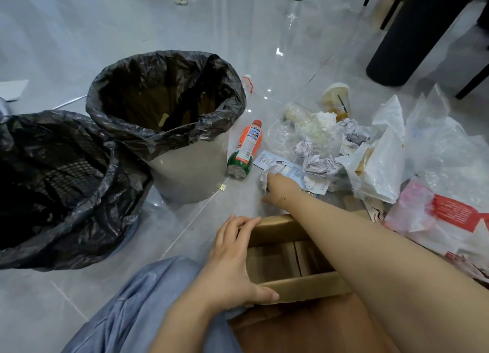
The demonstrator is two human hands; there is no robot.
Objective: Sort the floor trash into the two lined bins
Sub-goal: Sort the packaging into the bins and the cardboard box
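Orange-labelled bottle (pixel 244 150) lying flat, cap pointing away.

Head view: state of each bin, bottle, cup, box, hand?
Grey bin: upright, lined, open.
Mesh bin: lined, open.
Orange bottle: lying on floor, capped.
Cup: tipped over, straw in.
Box: open, held by left hand.
Right hand: gripping crumpled paper.

Right hand (pixel 280 187) fingertips hidden behind crumpled paper (pixel 267 176)
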